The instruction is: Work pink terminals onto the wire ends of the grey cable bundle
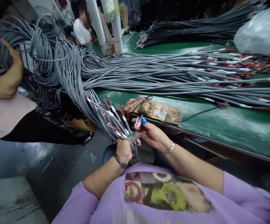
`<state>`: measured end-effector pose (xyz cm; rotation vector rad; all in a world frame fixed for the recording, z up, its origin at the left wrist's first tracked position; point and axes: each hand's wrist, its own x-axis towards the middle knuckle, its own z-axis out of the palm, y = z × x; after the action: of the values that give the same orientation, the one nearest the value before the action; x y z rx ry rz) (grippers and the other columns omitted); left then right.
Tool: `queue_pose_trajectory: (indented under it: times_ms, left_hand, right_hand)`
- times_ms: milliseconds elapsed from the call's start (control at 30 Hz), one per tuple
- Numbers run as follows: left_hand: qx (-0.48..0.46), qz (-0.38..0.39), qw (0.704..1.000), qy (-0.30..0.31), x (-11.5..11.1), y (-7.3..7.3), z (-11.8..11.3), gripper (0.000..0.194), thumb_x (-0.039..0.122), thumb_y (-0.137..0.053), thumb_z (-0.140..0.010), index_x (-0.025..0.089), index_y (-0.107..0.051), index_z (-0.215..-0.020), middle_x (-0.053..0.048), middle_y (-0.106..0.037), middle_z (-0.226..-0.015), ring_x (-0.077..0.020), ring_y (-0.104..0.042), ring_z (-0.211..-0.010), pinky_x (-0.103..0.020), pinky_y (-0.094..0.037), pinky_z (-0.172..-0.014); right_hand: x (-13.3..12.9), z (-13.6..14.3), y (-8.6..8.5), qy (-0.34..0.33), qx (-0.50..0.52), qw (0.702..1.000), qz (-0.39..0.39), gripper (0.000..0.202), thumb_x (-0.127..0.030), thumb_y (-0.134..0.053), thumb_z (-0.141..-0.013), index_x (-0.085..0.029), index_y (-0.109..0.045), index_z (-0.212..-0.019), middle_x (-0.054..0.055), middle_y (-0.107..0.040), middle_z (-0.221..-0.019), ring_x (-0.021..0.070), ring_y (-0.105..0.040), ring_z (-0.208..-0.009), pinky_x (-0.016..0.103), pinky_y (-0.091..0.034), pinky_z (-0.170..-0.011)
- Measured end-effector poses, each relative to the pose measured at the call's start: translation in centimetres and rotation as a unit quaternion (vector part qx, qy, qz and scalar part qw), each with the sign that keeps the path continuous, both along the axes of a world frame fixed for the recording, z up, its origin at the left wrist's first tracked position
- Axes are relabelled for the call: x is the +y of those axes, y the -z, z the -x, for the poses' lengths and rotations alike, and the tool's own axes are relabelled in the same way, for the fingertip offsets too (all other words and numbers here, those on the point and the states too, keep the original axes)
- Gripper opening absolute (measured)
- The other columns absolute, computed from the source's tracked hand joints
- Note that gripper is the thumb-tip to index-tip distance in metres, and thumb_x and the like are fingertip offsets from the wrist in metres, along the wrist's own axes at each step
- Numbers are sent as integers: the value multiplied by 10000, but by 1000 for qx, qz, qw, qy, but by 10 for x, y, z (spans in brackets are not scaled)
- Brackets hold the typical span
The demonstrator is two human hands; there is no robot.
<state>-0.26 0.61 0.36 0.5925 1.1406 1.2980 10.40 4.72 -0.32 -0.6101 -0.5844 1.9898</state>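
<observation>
My left hand (123,150) is closed around a grey cable (133,137) whose stripped coloured wires point right. In my right hand (154,135), thumb and fingers pinch a small pink tool (138,123), held just above those wire ends. A blue cover sits on one fingertip of that hand. Beside my left hand hang more grey cable ends (110,113) with white sleeves and fanned coloured wires. They belong to a thick grey bundle (73,71) draped over the table edge. Behind my hands a worn wooden block (162,113) lies at the table's front edge.
Long grey cables (148,70) stretch across the green table (237,127). Darker cables (186,31) and a plastic bag (262,31) lie at the back right. A person (6,90) at the left has an arm at the cable coils. Another person (81,29) is farther back.
</observation>
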Motion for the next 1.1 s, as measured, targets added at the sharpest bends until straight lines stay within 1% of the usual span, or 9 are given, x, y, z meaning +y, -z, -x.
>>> queue_pose_trajectory:
  times_ms: [133, 367, 533, 633, 733, 800, 967, 1033, 1100]
  left_hand:
    - [8, 2, 1000, 6, 0, -2, 0, 206, 283, -735, -544, 129, -598, -528, 9, -550, -429, -104, -512, -396, -241, -455, -451]
    - [13, -20, 1000, 7, -7, -5, 6, 236, 321, -742, -565, 133, -605, -527, 1, -554, -436, -123, -547, -441, -256, -472, -488]
    - [18, -41, 999, -13, -9, -4, 7, 243, 339, -736, -601, 140, -612, -540, 0, -563, -445, -125, -557, -457, -258, -474, -507]
    - [6, -28, 999, -27, -6, -4, 4, 261, 349, -743, -589, 146, -589, -529, 9, -562, -442, -112, -537, -431, -254, -468, -494]
    - [3, -16, 999, -34, -4, -4, 1, 279, 358, -750, -574, 146, -576, -520, 10, -563, -445, -106, -528, -425, -250, -463, -488]
    - [1, -16, 999, -33, -2, -3, -1, 269, 348, -750, -574, 144, -582, -526, 9, -565, -451, -104, -526, -426, -248, -459, -485]
    - [-4, -30, 999, -20, 0, 0, -2, 230, 324, -738, -583, 139, -605, -548, 9, -563, -453, -104, -528, -431, -252, -465, -508]
    - [-4, -24, 999, -22, 0, 1, -2, 233, 326, -739, -578, 140, -602, -543, 12, -552, -440, -105, -525, -429, -252, -465, -507]
    - [-3, -17, 1000, -22, 0, 1, -2, 235, 330, -743, -568, 143, -603, -555, 13, -555, -442, -104, -521, -424, -252, -464, -504]
  right_hand:
    - [-1, -1, 1, -14, -7, 1000, 2, 370, -565, -593, -770, -195, -589, -780, -7, -570, -599, 130, -479, -417, 275, -411, -361]
    - [3, -10, -2, 0, 0, 998, 70, 436, -605, -536, -796, -178, -616, -825, 12, -615, -689, 113, -540, -577, 252, -475, -558]
    - [5, -11, 2, 12, -17, 999, 46, 282, -470, -625, -792, -189, -628, -810, -12, -605, -658, 102, -532, -579, 235, -464, -576]
    - [3, -9, 6, 33, -37, 999, 20, 338, -519, -598, -794, -183, -633, -795, 6, -616, -684, 109, -538, -589, 245, -461, -583]
    - [1, -6, 9, 94, -94, 990, -55, 406, -576, -558, -796, -178, -629, -754, 25, -617, -678, 128, -539, -597, 272, -463, -599]
    - [2, -4, 12, 107, -105, 985, -83, 430, -597, -544, -795, -178, -622, -740, 26, -612, -675, 134, -543, -595, 282, -467, -591]
    - [8, -1, 17, -32, -24, 999, -26, 526, -689, -477, -770, -188, -619, -847, 6, -585, -616, 143, -506, -412, 300, -423, -377]
    - [10, 1, 16, -57, -4, 998, 0, 549, -714, -477, -747, -192, -616, -848, -6, -567, -570, 149, -501, -379, 297, -410, -344]
    - [10, 3, 13, -51, 1, 999, 17, 549, -720, -485, -737, -191, -610, -818, -6, -562, -545, 142, -494, -370, 281, -396, -334]
